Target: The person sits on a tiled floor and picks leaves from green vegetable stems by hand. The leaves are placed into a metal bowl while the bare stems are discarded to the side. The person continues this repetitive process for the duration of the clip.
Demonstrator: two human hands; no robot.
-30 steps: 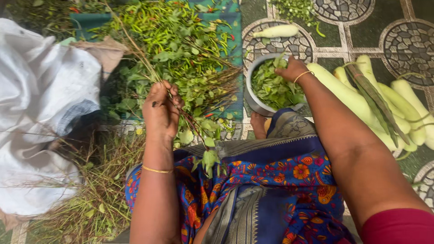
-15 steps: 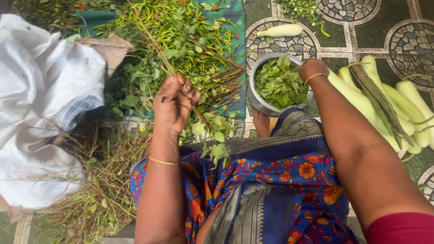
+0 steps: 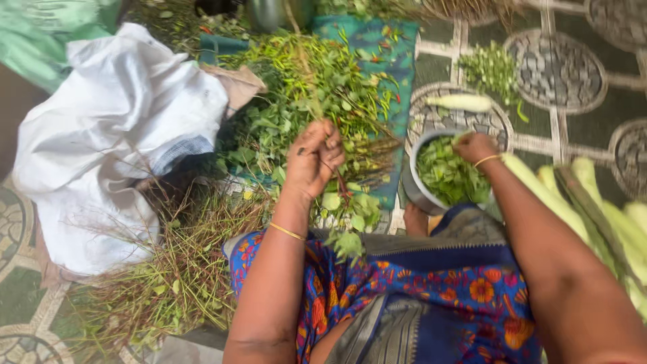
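While the left hand (image 3: 315,158) pinches a leafy sprig (image 3: 347,209) by its thin, stiff stem above the lap, its limp, light leaves look easily torn, and the right hand (image 3: 474,147), fingers bunched, rests on loose leaves in the steel bowl (image 3: 416,192).

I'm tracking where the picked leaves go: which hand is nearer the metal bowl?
Right. The right hand rests over the metal bowl, at its far rim; the left hand grips a leafy stem off to its left.
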